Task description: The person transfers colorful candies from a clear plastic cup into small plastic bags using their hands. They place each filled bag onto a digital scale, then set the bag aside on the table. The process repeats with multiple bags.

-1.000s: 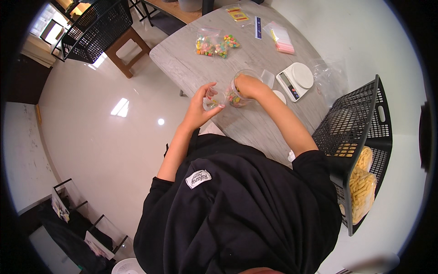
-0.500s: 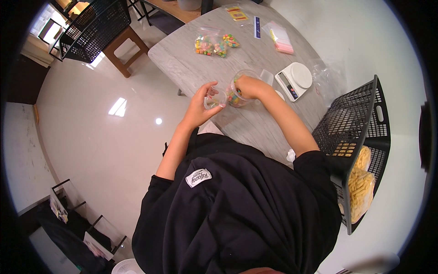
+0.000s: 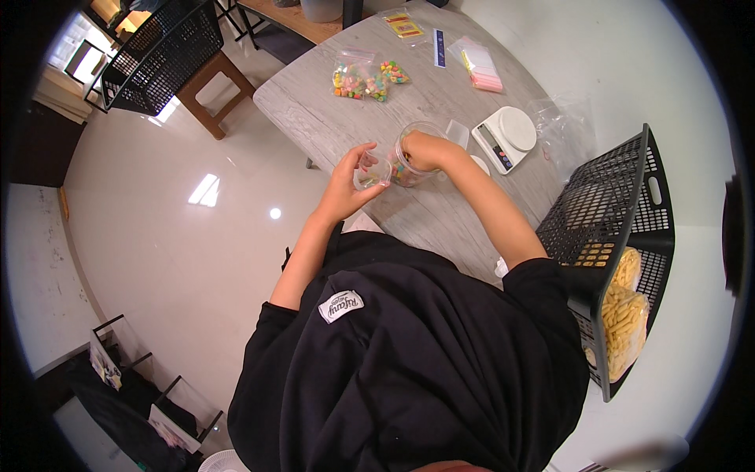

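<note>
My left hand [image 3: 351, 178] holds a small clear plastic bag [image 3: 371, 171] with a few coloured pieces in it, just above the grey wooden table [image 3: 440, 212]. My right hand [image 3: 423, 149] reaches into a clear plastic jar [image 3: 409, 161] that lies tilted on the table and holds colourful candies. The jar's mouth sits right next to the small bag. My right fingers are partly hidden inside the jar.
Filled bags of colourful candies [image 3: 360, 80] lie farther back. A white kitchen scale [image 3: 504, 137] and a stack of empty bags [image 3: 480, 66] sit to the right. A black wire basket [image 3: 613, 252] with yellow snack packs stands at the right edge. Another black basket [image 3: 161, 51] rests on a wooden stool.
Both hands stay at the jar and small bag; my right hand has shifted slightly deeper at the jar. Otherwise nothing has visibly moved.
</note>
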The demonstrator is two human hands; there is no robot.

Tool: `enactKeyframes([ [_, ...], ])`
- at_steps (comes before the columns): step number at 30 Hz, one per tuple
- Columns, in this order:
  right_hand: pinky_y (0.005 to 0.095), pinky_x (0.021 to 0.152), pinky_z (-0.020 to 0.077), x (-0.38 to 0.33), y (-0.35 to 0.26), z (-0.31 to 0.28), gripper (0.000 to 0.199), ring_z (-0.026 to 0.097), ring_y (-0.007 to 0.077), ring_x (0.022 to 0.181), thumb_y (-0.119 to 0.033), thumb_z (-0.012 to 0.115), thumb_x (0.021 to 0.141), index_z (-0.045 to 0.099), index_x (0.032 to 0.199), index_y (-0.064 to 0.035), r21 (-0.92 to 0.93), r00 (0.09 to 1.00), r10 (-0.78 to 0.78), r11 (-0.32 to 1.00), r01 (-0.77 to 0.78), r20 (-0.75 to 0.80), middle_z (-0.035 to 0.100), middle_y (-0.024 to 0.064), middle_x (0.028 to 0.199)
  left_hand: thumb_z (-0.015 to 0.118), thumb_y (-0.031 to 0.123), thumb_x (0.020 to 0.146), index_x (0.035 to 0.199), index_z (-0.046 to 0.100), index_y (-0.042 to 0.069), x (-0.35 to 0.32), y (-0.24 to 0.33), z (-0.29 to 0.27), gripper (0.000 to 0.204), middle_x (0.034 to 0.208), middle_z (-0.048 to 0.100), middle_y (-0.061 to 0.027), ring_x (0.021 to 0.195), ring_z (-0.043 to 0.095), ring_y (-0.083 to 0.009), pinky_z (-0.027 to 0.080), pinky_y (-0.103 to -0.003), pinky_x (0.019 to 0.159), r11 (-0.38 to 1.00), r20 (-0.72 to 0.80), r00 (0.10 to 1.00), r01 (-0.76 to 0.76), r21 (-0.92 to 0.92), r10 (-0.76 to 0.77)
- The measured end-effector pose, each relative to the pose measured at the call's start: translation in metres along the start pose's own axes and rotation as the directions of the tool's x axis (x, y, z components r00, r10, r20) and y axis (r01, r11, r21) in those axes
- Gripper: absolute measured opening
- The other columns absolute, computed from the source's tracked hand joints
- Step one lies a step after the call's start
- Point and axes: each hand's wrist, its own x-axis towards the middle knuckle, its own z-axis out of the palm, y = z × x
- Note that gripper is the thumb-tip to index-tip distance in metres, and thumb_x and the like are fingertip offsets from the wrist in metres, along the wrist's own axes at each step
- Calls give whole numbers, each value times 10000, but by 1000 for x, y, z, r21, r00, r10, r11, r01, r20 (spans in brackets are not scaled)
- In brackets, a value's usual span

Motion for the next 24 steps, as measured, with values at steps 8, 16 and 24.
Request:
enactKeyframes([
  [8, 373, 635, 475, -44, -20, -32, 204, 608, 301, 697, -197, 689, 659, 654, 784, -40, -148, 947, -46, 989, -1, -317, 638, 142, 776, 762, 174, 682, 1231, 456, 35, 0, 1, 2, 643, 995, 556, -104, 884, 524, -194, 433, -313, 801, 1000, 16, 1000, -7, 4, 7],
  [16, 376, 669, 468, -74, -80, -70, 212, 601, 294, 707, -175, 667, 672, 682, 834, -40, 131, 927, 5, 990, 48, -374, 633, 144, 744, 765, 173, 676, 1238, 454, 49, 4, 23, 7, 654, 1012, 540, -95, 877, 512, -191, 431, -313, 797, 998, 53, 997, -60, 24, 59],
  [24, 335, 590, 455, -65, -79, -56, 220, 553, 244, 604, -93, 652, 682, 667, 887, -14, 170, 873, -32, 977, 131, -487, 611, 140, 720, 768, 181, 675, 1243, 452, 41, 2, 15, 7, 664, 1026, 545, -95, 920, 527, -199, 425, -314, 802, 997, 34, 997, -71, 8, 71],
])
